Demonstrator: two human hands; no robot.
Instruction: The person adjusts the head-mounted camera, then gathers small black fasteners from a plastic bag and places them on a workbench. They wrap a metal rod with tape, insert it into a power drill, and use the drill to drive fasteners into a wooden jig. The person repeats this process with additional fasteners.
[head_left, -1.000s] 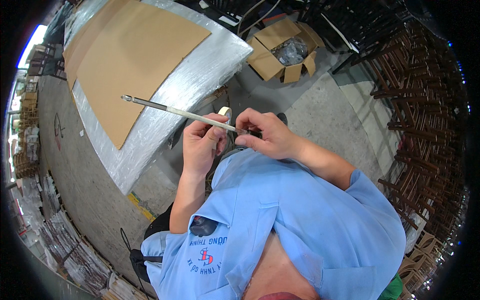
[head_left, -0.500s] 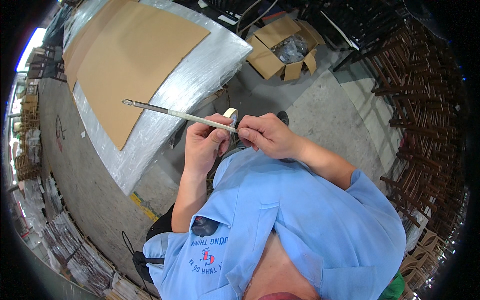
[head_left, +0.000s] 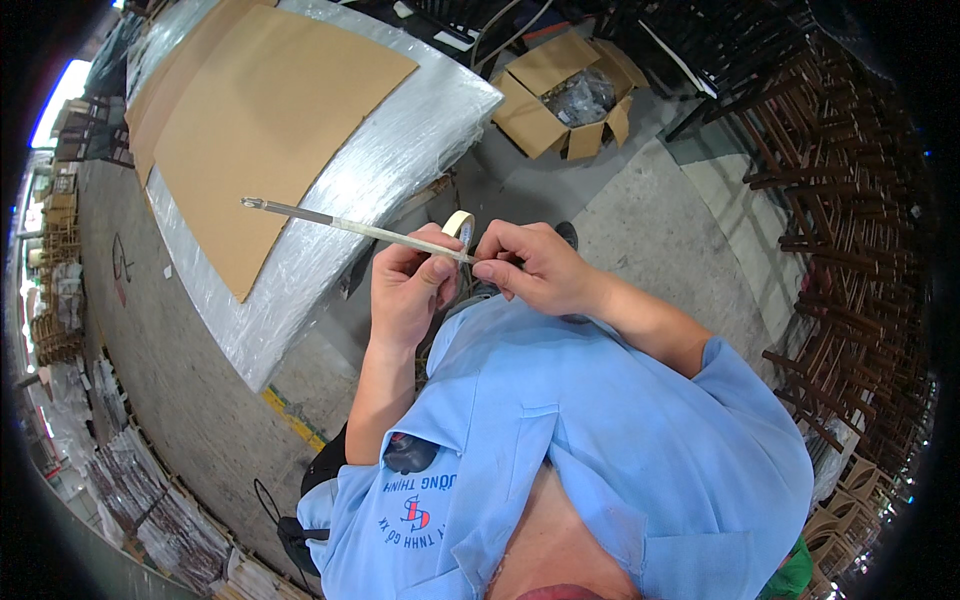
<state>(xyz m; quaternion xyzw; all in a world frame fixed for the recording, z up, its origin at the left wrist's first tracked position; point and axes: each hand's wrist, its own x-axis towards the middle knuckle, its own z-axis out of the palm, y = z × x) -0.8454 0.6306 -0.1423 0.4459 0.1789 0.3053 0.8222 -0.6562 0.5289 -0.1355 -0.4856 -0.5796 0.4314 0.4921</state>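
At the left, the slim rod (head_left: 355, 226) shows against the cardboard sheet (head_left: 280, 110), its metal tip (head_left: 252, 203) pointing left and slightly away from the person; the long axis slants from there down to the right. Bare metal gives way to pale wrapping (head_left: 390, 236), apparently in place up to the hands; what remains to cover cannot be told. The left hand (head_left: 408, 285) pinches the wrapped part, fingers curled in. A tape roll (head_left: 458, 222) stands just beside them. The right hand (head_left: 540, 268), nearly closed, pinches the rod's right end
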